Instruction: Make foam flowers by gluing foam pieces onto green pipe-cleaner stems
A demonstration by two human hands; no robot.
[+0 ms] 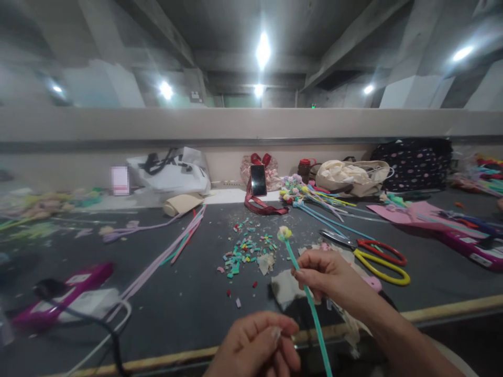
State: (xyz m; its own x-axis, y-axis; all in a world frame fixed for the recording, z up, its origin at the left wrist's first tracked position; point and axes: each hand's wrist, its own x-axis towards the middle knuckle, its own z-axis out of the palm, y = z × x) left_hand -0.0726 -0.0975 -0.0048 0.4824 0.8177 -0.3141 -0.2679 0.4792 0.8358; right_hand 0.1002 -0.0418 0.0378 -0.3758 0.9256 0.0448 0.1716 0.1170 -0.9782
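My right hand [328, 277] is closed around a teal stem [310, 303] topped with a small yellow-green flower head [284, 233], holding it slanted above the dark table [188, 298]. My left hand [255, 345] is low at the front edge, its fingers pinched on a small pale scrap [275, 333]. Under my right hand lie pale fabric pieces [285, 288]. Scissors with red and yellow handles [377, 256] rest just right of my right hand.
Small teal and red cuttings [247, 248] litter the table's middle. Finished flower stems [310, 196] lie behind, near a phone [258, 179] on a red strap. Long pink and teal strips [173, 251] run left. Magenta glue guns [66, 293] [471, 246] sit at both sides. Bags [173, 173] line the back wall.
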